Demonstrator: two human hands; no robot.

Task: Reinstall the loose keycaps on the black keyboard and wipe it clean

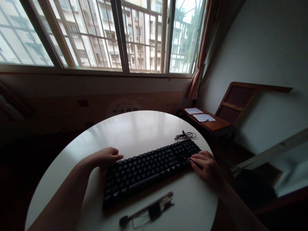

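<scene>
A black keyboard (149, 170) lies at a slant on the round white table (115, 128). At its far left corner, my left hand (106, 157) is closed against the edge, thumb stretched along the back. My right hand (204, 165) pinches a thin dark stick-like tool (196, 163) over the keys at the right end. Its tip is too dark to make out. In front of the keyboard lies a slim rod (146, 207) with a dark rounded end. Beside it is a wire piece with a black block (154, 210), resembling a keycap puller.
A coiled black cable (185, 135) lies behind the keyboard's right end. Beyond the table to the right stands a wooden chair (221, 123) with paper sheets (204, 117) and a pen on it. A barred window (144, 38) fills the back wall.
</scene>
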